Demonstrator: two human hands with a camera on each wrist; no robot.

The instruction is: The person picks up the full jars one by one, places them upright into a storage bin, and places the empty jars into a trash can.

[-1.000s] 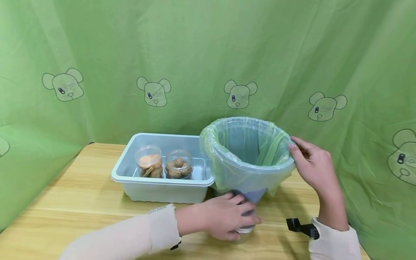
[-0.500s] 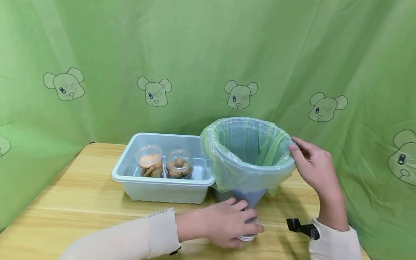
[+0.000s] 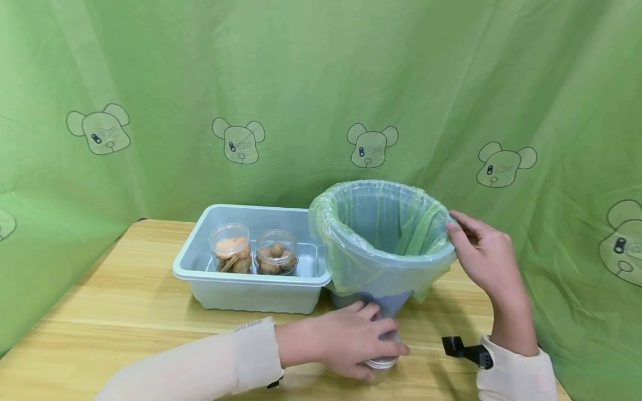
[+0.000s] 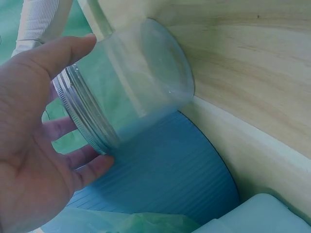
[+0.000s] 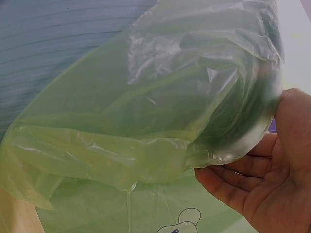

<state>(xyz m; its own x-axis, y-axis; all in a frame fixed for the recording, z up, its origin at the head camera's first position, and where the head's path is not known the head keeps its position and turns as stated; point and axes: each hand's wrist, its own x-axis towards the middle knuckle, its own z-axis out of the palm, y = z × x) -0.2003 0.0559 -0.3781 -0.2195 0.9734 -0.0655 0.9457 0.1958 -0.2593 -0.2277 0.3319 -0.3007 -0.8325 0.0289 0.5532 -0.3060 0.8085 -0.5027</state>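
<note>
My left hand point(image 3: 351, 342) grips a clear plastic jar point(image 4: 146, 77) from above, thumb and fingers spread round its ridged silver lid point(image 4: 85, 111). Nothing shows inside the jar. It stands on the table close in front of a blue trash can point(image 3: 393, 303); in the head view the hand covers most of it. A thin green garbage bag point(image 3: 346, 273) lines the can and folds over its rim. On the can's right side, my right hand point(image 3: 486, 259) pinches the bagged rim, thumb on the near side and fingers beyond.
Left of the can stands a light blue plastic basin point(image 3: 261, 281), its right end against the can. Inside are a jar of crackers point(image 3: 232, 250) and a jar of walnuts point(image 3: 276, 256). A green curtain point(image 3: 301, 72) hangs behind the wooden table point(image 3: 125, 323).
My left hand and the jar have shifted slightly right and toward the near side over the last second. The right hand, trash can and basin look unchanged.
</note>
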